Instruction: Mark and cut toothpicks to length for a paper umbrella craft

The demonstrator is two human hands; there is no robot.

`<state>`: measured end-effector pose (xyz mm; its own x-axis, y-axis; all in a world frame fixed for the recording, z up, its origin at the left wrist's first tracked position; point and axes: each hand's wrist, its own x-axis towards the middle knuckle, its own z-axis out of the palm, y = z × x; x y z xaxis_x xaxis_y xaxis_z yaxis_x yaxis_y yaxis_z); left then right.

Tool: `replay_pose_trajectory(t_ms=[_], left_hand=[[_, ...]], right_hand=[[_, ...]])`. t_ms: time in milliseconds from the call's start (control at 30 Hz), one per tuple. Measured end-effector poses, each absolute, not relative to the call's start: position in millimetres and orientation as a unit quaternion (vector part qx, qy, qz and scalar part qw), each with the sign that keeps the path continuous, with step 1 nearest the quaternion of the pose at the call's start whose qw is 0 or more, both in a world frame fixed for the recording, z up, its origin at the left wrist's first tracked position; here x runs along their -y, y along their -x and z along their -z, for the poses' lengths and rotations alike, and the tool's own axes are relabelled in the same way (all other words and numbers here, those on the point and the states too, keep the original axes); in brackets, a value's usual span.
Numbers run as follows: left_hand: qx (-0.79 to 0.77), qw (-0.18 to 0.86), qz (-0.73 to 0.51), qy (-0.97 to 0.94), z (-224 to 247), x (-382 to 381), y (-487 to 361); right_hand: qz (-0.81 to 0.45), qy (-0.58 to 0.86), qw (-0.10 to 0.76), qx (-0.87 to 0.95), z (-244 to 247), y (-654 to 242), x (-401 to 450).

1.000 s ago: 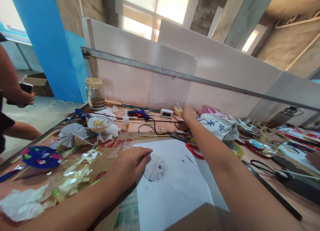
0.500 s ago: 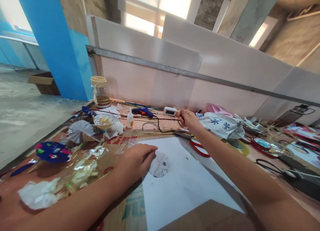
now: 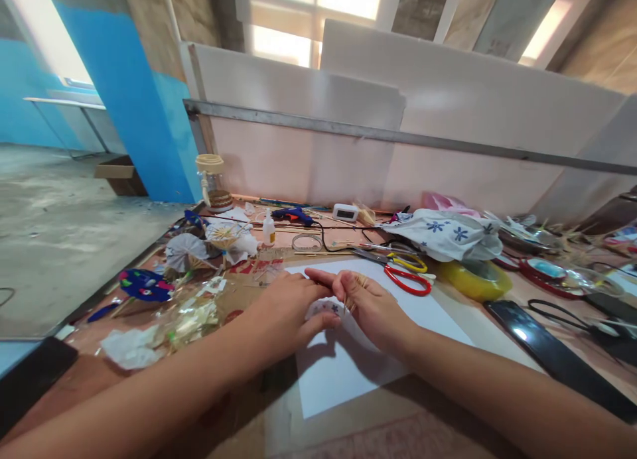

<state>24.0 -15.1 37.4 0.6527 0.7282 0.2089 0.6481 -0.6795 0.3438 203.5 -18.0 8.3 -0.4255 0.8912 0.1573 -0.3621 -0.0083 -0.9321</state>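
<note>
My left hand (image 3: 293, 306) has its thumb over the near part of a round white paper disc (image 3: 326, 306) with small blue flowers, its fingers reaching across the far side. The disc is partly hidden by both hands. Closed around a small ribbed bamboo piece (image 3: 354, 296), my right hand (image 3: 375, 306) meets the left hand's fingertips just above the disc. Most of that piece lies behind my fingers. Beneath both hands is a white paper sheet (image 3: 423, 339) on cardboard.
Red-handled scissors (image 3: 408, 280) lie beyond the sheet, near a tape roll (image 3: 475, 280) and flowered cloth (image 3: 442, 233). A phone (image 3: 552, 353) is at right. Behind stand a glue bottle (image 3: 269, 230) and a blue glue gun (image 3: 293, 215). Small paper umbrellas (image 3: 186, 252) are at left.
My right hand has come back from the rear of the table to my left hand, bringing the bamboo piece. The view has shifted slightly, and the scissors and phone show more.
</note>
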Motion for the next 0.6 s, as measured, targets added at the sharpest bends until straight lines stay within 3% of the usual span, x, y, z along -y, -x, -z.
replay_pose_trajectory(t_ms=[300,600], left_hand=[[-0.398,0.386,-0.299,-0.777,-32.1,33.4,-40.7],[-0.410,0.462,-0.324,-0.716,-19.2,30.5,-43.3]], right_hand=[[-0.651,0.239,0.464,0.552,-9.5,-202.6,31.4],[-0.613,0.254,0.434,0.609,-8.1,-197.2,31.4]])
